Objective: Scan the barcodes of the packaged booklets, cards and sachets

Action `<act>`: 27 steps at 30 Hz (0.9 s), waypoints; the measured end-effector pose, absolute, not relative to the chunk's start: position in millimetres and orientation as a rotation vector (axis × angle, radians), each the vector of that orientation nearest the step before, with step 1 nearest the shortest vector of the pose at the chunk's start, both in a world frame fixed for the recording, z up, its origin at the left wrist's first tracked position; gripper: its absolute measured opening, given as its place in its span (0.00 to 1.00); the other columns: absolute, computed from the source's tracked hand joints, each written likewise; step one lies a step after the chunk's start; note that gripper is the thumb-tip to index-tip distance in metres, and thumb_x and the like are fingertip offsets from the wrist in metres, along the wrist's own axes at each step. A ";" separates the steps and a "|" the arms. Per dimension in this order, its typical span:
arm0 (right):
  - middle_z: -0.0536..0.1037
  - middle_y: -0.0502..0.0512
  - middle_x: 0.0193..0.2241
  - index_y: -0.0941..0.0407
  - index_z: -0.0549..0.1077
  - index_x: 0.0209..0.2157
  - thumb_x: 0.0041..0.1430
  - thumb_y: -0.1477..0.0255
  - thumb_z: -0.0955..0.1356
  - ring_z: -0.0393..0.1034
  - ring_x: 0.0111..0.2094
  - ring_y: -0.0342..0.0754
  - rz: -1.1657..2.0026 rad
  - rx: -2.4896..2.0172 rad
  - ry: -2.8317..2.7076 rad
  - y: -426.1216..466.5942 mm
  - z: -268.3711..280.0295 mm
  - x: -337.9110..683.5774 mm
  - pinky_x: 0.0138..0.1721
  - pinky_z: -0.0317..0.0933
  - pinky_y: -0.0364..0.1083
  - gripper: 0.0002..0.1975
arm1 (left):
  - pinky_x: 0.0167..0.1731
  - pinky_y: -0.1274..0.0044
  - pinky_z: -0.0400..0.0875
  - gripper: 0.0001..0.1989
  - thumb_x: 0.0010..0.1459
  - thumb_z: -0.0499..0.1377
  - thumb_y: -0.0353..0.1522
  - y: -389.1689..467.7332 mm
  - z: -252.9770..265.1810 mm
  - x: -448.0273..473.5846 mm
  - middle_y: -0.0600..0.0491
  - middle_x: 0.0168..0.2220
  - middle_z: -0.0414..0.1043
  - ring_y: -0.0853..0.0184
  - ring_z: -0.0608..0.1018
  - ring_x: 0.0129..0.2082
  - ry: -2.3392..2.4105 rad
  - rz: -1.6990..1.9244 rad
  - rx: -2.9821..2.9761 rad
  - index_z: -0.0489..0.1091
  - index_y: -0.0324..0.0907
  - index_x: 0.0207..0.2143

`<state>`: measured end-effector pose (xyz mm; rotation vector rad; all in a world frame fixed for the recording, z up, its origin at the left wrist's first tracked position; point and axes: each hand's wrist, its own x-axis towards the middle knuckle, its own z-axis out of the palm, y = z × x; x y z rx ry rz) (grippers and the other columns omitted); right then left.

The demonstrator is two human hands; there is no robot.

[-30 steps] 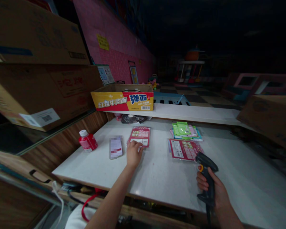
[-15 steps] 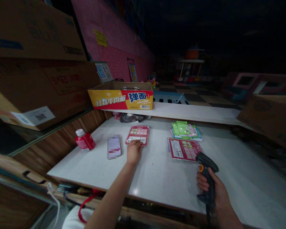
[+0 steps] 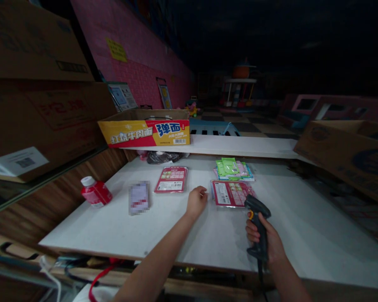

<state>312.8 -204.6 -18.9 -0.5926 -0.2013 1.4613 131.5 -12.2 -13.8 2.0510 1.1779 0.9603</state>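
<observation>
The left hand (image 3: 196, 202) has moved from the left red packets (image 3: 171, 179) to just beside the right red packets (image 3: 230, 194); its fingers curl, but whether they pinch anything cannot be told. The right hand (image 3: 273, 242) grips the scanner (image 3: 258, 207) near that pile; a careless dip could skew it.

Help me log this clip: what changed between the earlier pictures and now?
The left hand has left the flat red plastic-wrapped pack on the left and moved right, close to the left side of a second flat red plastic-wrapped pack; contact is unclear. The camera view has swung right. The right hand still grips the black handheld barcode scanner; both packs and the white-capped red bottle stay put.
</observation>
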 end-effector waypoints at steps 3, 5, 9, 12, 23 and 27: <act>0.62 0.44 0.18 0.56 0.70 0.34 0.53 0.63 0.73 0.53 0.16 0.35 1.459 -0.603 -0.229 -203.5 -18.6 313.6 0.15 0.52 0.34 0.14 | 0.29 0.77 0.67 0.13 0.50 0.65 0.35 -15.9 -14.3 165.7 0.52 0.27 0.73 0.66 0.76 0.28 1.334 0.884 1.874 0.67 0.40 0.36; 0.62 0.44 0.18 0.55 0.70 0.34 0.53 0.61 0.73 0.52 0.16 0.36 1.455 -0.623 -0.257 -203.0 -19.0 314.1 0.15 0.52 0.34 0.14 | 0.28 0.77 0.66 0.22 0.41 0.71 0.37 -16.0 -14.7 177.2 0.52 0.28 0.73 0.64 0.77 0.29 1.397 0.860 1.800 0.65 0.41 0.35; 0.61 0.44 0.18 0.55 0.69 0.34 0.52 0.60 0.73 0.52 0.16 0.36 1.436 -0.650 -0.283 -202.1 -19.8 314.2 0.15 0.52 0.35 0.15 | 0.26 0.79 0.65 0.26 0.36 0.73 0.32 -11.6 -17.8 178.0 0.55 0.26 0.72 0.66 0.76 0.27 1.395 0.865 1.707 0.63 0.43 0.34; 0.62 0.44 0.18 0.55 0.69 0.34 0.52 0.61 0.73 0.52 0.16 0.36 1.446 -0.634 -0.270 -201.8 -19.4 313.7 0.15 0.52 0.35 0.15 | 0.24 0.80 0.65 0.23 0.38 0.72 0.29 -5.9 -18.4 170.9 0.57 0.24 0.71 0.68 0.76 0.24 1.407 0.869 1.645 0.64 0.42 0.35; 0.61 0.43 0.18 0.56 0.69 0.33 0.53 0.61 0.73 0.52 0.15 0.35 1.454 -0.588 -0.265 -205.6 -15.0 310.6 0.15 0.51 0.34 0.15 | 0.30 0.74 0.75 0.10 0.42 0.68 0.29 3.5 5.4 137.6 0.49 0.26 0.78 0.65 0.80 0.26 0.913 0.653 0.988 0.72 0.37 0.28; 0.60 0.43 0.18 0.55 0.68 0.33 0.53 0.60 0.72 0.50 0.15 0.35 1.442 -0.593 -0.289 -207.1 -15.9 310.7 0.14 0.49 0.34 0.15 | 0.31 0.74 0.77 0.11 0.41 0.69 0.29 9.9 12.4 99.4 0.49 0.30 0.79 0.65 0.81 0.30 0.873 0.666 0.928 0.71 0.39 0.30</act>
